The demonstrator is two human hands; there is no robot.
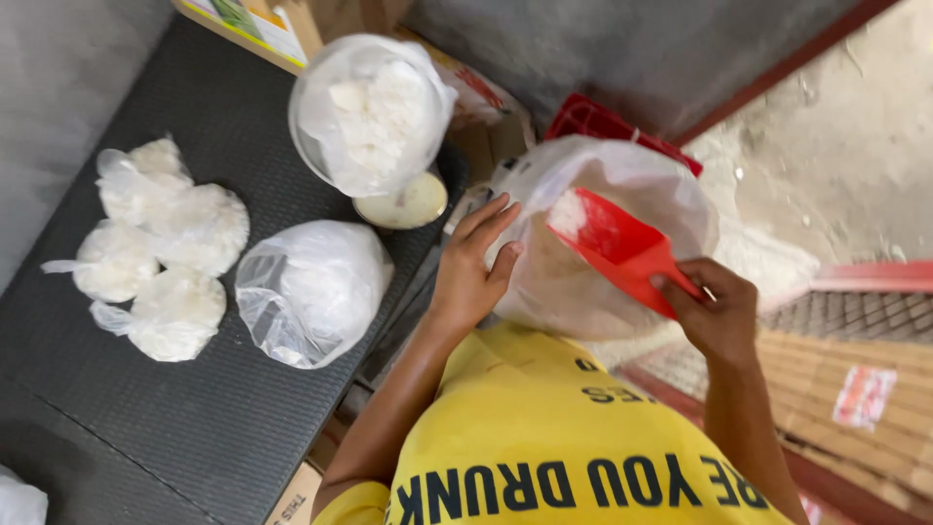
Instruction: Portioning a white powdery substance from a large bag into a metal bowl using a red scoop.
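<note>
- The right hand [717, 313] is closing its grip around the handle of a red scoop [622, 248], which is carrying white grains inside a large clear bag [593, 282].
- The left hand [473, 272], fingers open, is pressing flat against that bag's side.
- Small filled bags [160, 248] are lying on the dark desk [146, 428], well apart.

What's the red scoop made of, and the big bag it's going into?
The red scoop looks like hard plastic: smooth, evenly coloured, slightly glossy. The big bag looks like thin, soft plastic film: see-through, wrinkled and shiny. The right hand holds the scoop; the left hand touches the bag.
</note>
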